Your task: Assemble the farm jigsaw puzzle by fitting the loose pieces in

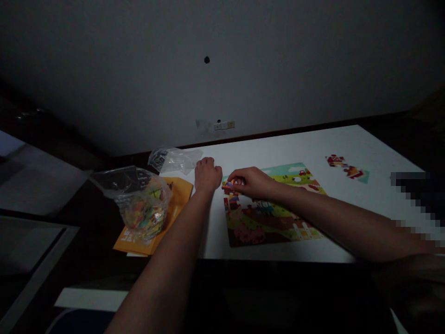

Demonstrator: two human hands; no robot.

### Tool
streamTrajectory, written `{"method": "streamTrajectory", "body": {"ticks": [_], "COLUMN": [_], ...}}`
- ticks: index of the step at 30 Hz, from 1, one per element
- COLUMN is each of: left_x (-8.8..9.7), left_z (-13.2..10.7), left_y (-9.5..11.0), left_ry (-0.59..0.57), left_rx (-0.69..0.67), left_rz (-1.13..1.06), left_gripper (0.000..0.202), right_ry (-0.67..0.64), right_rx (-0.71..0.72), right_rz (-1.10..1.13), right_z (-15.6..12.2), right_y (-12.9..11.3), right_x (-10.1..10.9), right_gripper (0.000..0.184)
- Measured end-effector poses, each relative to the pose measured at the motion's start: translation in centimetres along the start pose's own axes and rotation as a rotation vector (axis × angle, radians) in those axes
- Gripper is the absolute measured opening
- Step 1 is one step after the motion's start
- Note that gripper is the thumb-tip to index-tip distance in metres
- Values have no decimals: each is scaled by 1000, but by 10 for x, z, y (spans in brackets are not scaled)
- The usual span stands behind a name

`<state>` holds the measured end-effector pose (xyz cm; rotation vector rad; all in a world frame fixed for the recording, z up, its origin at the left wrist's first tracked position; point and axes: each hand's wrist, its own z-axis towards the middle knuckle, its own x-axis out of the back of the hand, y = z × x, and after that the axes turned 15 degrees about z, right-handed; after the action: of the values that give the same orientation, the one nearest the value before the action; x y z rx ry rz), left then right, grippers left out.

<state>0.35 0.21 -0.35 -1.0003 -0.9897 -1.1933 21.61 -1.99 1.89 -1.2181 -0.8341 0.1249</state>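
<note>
Dim, plain room, more likely a home than a workplace. Bare grey wall at 12 o'clock with one small hole and a socket plate low down, above dark skirting. White table set against it. On the table, a child's farm jigsaw at 6 o'clock and a bag of loose pieces at 9, lying on an orange booklet.

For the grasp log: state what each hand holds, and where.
The right hand pinches a puzzle piece by its edge at the upper-left corner of the puzzle. The left hand rests curled on the table, visibly holding nothing.
</note>
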Motion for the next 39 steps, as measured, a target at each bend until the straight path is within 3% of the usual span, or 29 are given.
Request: {"method": "streamTrajectory", "body": {"ticks": [3, 6, 8, 12, 16, 25, 31, 39], "left_x": [-1, 0, 1, 4, 5, 0, 4, 2], "left_z": [0, -1, -1, -2, -2, 0, -1, 0], "left_y": [0, 0, 0, 1, 1, 0, 1, 0], "left_ry": [2, 6, 6, -10, -12, 7, -1, 4], "left_rx": [-2, -5, -6, -5, -3, -16, -16, -13], "left_rz": [1, 12, 11, -2, -2, 18, 30, 17], "left_gripper": [35, 34, 34, 36, 36, 36, 36, 36], "right_ry": [22, 13, -72, -311, -423, -346, -346, -304], "right_rx": [-4, -75, -113, -129, -143, -23, 13, -39], "right_rz": [13, 120, 214, 299, 292, 39, -15, -57], "right_z": [2, 3, 1, -6, -10, -12, -12, -12], "right_y": [2, 0, -2, -3, 3, 1, 4, 0], "right_x": [-1, 4, 13, 36, 43, 37, 40, 43], "right_gripper": [25, 40, 48, 37, 44, 28, 23, 25]}}
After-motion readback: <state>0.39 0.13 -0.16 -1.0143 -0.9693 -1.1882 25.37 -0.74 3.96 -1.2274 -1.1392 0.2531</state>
